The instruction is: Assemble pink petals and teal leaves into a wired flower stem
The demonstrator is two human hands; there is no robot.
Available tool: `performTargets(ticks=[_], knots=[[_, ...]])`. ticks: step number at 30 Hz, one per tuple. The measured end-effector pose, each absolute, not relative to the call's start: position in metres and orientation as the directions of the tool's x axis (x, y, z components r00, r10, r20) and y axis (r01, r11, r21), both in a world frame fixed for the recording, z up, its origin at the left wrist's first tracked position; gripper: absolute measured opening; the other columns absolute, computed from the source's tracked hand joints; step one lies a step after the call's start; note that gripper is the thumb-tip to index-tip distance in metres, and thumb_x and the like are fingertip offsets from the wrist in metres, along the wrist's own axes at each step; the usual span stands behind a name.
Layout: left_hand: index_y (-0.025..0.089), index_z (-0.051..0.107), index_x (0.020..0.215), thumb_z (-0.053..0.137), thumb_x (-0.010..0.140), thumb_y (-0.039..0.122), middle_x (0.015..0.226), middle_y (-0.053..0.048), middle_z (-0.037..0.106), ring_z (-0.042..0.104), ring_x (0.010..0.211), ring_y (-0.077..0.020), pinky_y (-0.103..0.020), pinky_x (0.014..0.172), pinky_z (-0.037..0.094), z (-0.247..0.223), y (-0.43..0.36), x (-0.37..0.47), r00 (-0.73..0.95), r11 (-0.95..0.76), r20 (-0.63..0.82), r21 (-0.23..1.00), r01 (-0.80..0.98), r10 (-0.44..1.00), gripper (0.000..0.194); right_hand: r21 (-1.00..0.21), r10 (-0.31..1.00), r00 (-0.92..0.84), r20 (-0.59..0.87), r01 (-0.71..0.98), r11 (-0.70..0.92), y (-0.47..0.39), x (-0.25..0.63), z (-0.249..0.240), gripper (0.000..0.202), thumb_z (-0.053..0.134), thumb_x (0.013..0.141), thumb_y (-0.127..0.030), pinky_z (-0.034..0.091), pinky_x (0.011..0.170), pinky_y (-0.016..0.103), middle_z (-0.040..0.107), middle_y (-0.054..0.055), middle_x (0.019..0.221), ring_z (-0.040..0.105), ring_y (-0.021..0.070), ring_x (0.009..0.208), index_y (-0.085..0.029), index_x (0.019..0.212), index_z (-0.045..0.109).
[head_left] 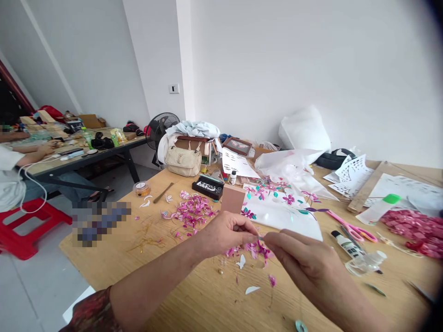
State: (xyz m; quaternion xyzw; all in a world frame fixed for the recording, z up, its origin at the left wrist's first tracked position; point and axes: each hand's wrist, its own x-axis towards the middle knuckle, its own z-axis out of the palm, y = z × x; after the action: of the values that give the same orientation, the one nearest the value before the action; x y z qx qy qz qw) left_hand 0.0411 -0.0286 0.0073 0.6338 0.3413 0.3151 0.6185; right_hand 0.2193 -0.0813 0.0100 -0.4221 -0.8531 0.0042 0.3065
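My left hand (pixel 230 233) and my right hand (pixel 306 258) meet over the front of the wooden table, fingertips almost touching. Each is closed in a pinch; between the fingertips is something tiny and greyish that I cannot make out. Just beyond and below them lie pink petals (pixel 194 210) in a loose heap. White petal-shaped pieces (pixel 252 290) and a pink petal on a thin stem (pixel 272 280) are on the wood nearer to me. A small greenish spool (pixel 301 326) sits at the bottom edge, below my right wrist.
Pink scissors (pixel 353 228), a white bottle (pixel 346 243), a clear bottle (pixel 370 263) and a pink-red heap (pixel 413 228) are at right. White paper with flower pieces (pixel 290 221) lies behind my hands. A beige bag (pixel 183 160) stands farther back. At another table, left, a person (pixel 17 159) sits.
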Motion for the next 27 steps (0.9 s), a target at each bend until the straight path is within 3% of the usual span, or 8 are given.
performTargets(ticks=[4, 8, 13, 16, 20, 23, 27], knots=[[0.013, 0.066, 0.069, 0.067, 0.066, 0.022, 0.061, 0.002, 0.058, 0.048, 0.054, -0.0073, -0.021, 0.056, 0.037, 0.007, -0.031, 0.039, 0.656, 0.049, -0.012, 0.998, -0.038, 0.755, 0.009, -0.352, 0.775, -0.410, 0.480, 0.720, 0.599, -0.068, 0.227, 0.012, 0.022, 0.041, 0.090, -0.022, 0.039, 0.048, 0.020, 0.060, 0.000, 0.063, 0.054, 0.0111, 0.054, -0.021, 0.080, 0.061], [0.012, 0.064, 0.067, 0.070, 0.064, 0.025, 0.058, 0.002, 0.056, 0.048, 0.051, -0.0071, -0.021, 0.053, 0.037, 0.006, -0.029, 0.037, 0.588, 0.081, 0.000, 0.991, -0.111, 0.809, 0.015, -0.395, 0.781, -0.412, 0.469, 0.693, 0.603, -0.068, 0.222, -0.001, 0.025, 0.039, 0.091, -0.022, 0.040, 0.048, 0.020, 0.060, 0.000, 0.061, 0.054, 0.0111, 0.052, -0.019, 0.079, 0.061], [0.012, 0.063, 0.067, 0.067, 0.066, 0.023, 0.054, 0.003, 0.054, 0.047, 0.050, -0.0075, -0.020, 0.049, 0.035, 0.004, -0.028, 0.041, 0.514, 0.042, -0.028, 0.999, -0.017, 0.857, 0.012, -0.278, 0.725, -0.476, 0.499, 0.704, 0.654, -0.085, 0.215, -0.001, 0.026, 0.036, 0.092, -0.020, 0.036, 0.045, 0.020, 0.056, 0.000, 0.057, 0.052, 0.0110, 0.048, -0.019, 0.083, 0.061], [0.012, 0.065, 0.068, 0.065, 0.067, 0.018, 0.058, 0.002, 0.056, 0.048, 0.053, -0.0071, -0.020, 0.052, 0.035, 0.005, -0.030, 0.044, 0.554, 0.001, -0.020, 0.999, 0.034, 0.833, 0.006, -0.225, 0.705, -0.486, 0.517, 0.717, 0.660, -0.084, 0.219, 0.010, 0.025, 0.037, 0.091, -0.020, 0.035, 0.046, 0.021, 0.055, 0.000, 0.058, 0.052, 0.0111, 0.050, -0.019, 0.083, 0.061], [0.013, 0.065, 0.069, 0.065, 0.067, 0.017, 0.060, 0.003, 0.057, 0.048, 0.052, -0.0062, -0.020, 0.053, 0.036, 0.006, -0.034, 0.044, 0.661, 0.050, -0.016, 0.998, -0.033, 0.750, 0.005, -0.341, 0.769, -0.412, 0.489, 0.721, 0.603, -0.070, 0.226, 0.013, 0.021, 0.042, 0.090, -0.021, 0.039, 0.049, 0.019, 0.060, -0.001, 0.062, 0.054, 0.0101, 0.053, -0.020, 0.081, 0.060], [0.012, 0.064, 0.068, 0.067, 0.066, 0.021, 0.057, 0.003, 0.056, 0.048, 0.050, -0.0064, -0.020, 0.052, 0.037, 0.006, -0.034, 0.042, 0.618, 0.082, -0.018, 0.994, -0.076, 0.786, 0.009, -0.431, 0.796, -0.387, 0.465, 0.687, 0.585, -0.065, 0.224, 0.003, 0.021, 0.043, 0.089, -0.021, 0.041, 0.049, 0.018, 0.061, -0.001, 0.062, 0.054, 0.0104, 0.054, -0.020, 0.079, 0.060], [0.012, 0.063, 0.068, 0.067, 0.066, 0.023, 0.056, 0.002, 0.055, 0.048, 0.050, -0.0073, -0.021, 0.050, 0.037, 0.002, -0.030, 0.041, 0.540, 0.065, -0.006, 0.994, -0.092, 0.842, 0.012, -0.411, 0.785, -0.399, 0.474, 0.689, 0.598, -0.074, 0.214, -0.011, 0.025, 0.040, 0.091, -0.022, 0.038, 0.046, 0.019, 0.057, -0.002, 0.056, 0.051, 0.0102, 0.048, -0.019, 0.076, 0.059]])
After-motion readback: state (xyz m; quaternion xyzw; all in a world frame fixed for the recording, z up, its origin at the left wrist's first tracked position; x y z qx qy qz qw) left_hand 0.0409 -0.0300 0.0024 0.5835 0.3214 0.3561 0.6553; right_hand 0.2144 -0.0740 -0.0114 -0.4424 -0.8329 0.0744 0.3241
